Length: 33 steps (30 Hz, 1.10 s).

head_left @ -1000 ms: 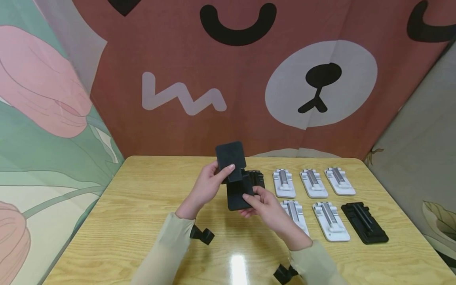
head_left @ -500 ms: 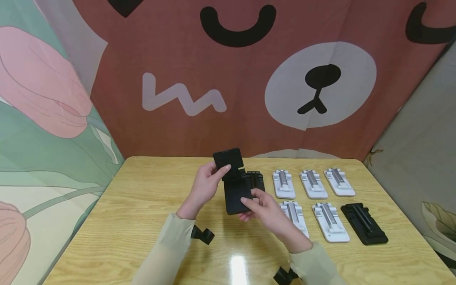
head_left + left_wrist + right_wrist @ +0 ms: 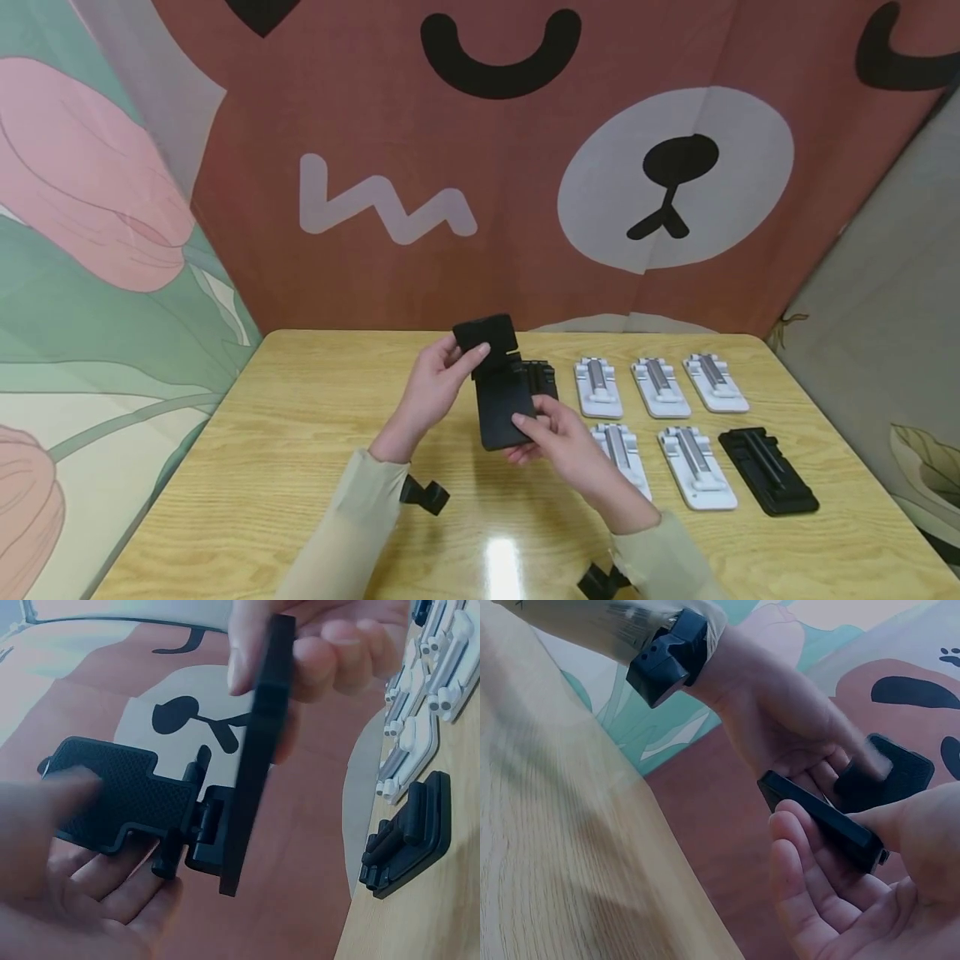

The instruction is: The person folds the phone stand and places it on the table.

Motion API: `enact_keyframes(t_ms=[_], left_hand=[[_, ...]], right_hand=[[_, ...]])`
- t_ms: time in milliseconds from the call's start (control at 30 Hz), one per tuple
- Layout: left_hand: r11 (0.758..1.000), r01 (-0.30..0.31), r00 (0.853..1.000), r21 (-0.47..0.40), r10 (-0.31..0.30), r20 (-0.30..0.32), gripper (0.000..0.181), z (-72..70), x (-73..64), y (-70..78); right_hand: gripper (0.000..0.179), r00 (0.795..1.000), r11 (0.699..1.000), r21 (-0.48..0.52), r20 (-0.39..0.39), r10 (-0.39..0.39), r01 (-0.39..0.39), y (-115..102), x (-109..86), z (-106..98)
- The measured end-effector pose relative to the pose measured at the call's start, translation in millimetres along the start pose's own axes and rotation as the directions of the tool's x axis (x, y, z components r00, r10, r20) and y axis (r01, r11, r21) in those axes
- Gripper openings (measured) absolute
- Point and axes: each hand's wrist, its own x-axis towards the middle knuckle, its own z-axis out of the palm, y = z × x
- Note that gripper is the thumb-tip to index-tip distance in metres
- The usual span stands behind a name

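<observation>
A black folding phone stand [image 3: 501, 408] is held in the air over the table, its upper plate unfolded from its base. My left hand [image 3: 435, 379] pinches the upper plate, thumb on the near face and fingers behind. At the lower right edge, my right hand [image 3: 562, 437] grips the base between thumb and fingers. In the left wrist view the textured upper plate [image 3: 135, 787] stands at a wide angle to the base [image 3: 259, 757], joined by a hinge. The right wrist view shows the base [image 3: 821, 817] edge-on, my fingers beneath it.
Behind the held stand, another black folded stand [image 3: 542, 379] lies on the wooden table [image 3: 315, 417]. To the right lie several white folded stands [image 3: 597, 387] in two rows, with a black one [image 3: 768, 471] at the front row's end. A printed cloth hangs behind.
The upper plate has tilted about its hinge and looks shorter from above. The held stand has dropped slightly. Both hands keep their hold, and the stands on the table have not moved.
</observation>
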Motion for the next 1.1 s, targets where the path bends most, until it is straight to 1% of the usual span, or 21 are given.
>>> enact_keyframes(t_ms=[67,167,233,300,367,467,533,667,767,900,1100], left_hand=[[0.999,0.051,0.999,-0.006,-0.051,-0.012,0.054,-0.8,0.8,2.6],[0.993,0.119,0.992,-0.004,-0.12,-0.035,0.075,-3.3,4.0,7.9],[0.986,0.169,0.984,0.009,-0.169,-0.052,0.082,-5.6,6.9,10.1],[0.98,0.199,0.978,0.014,-0.198,-0.064,0.08,-7.7,9.4,12.3],[0.976,0.218,0.975,0.019,-0.216,-0.058,0.075,-9.5,10.8,13.5],[0.972,0.237,0.972,0.003,-0.236,-0.014,0.069,-9.7,11.2,16.5],[0.967,0.254,0.967,-0.018,-0.253,0.024,0.072,-8.7,10.9,19.1],[0.952,0.305,0.952,-0.027,-0.304,0.023,0.076,-5.9,10.6,24.6],[0.947,0.321,0.947,-0.014,-0.321,0.008,0.072,-4.8,10.8,26.3],[0.947,0.321,0.947,-0.017,-0.32,0.012,0.07,-3.1,10.6,25.0],[0.962,0.273,0.962,-0.005,-0.273,0.025,0.072,3.7,8.2,22.1]], right_hand=[[0.036,1.0,1.0,0.006,-0.008,-0.008,0.009,0,0.4,-1],[0.035,1.0,1.0,0.014,-0.013,-0.016,0.017,0,0.8,-1],[0.036,1.0,1.0,0.01,-0.011,-0.02,0.02,0,0.6,-2],[0.036,1.0,1.0,0.004,-0.011,-0.019,0.019,-1,0.1,-2],[0.037,1.0,1.0,-0.002,-0.016,-0.017,0.017,-1,-0.5,-3],[0.038,0.999,1.0,-0.004,-0.031,-0.014,0.014,-2,-1.2,-5],[0.038,0.999,1.0,-0.004,-0.041,-0.012,0.012,-2,-0.9,-5],[0.037,0.999,1.0,-0.017,-0.044,-0.018,0.017,-2,-0.5,-6],[0.037,0.999,0.999,-0.024,-0.038,-0.026,0.025,-1,-1.0,-6],[0.036,0.998,0.999,-0.021,-0.044,-0.035,0.034,0,-0.5,-6],[0.034,0.995,0.999,-0.028,-0.088,-0.04,0.038,-3,1.3,-5]])
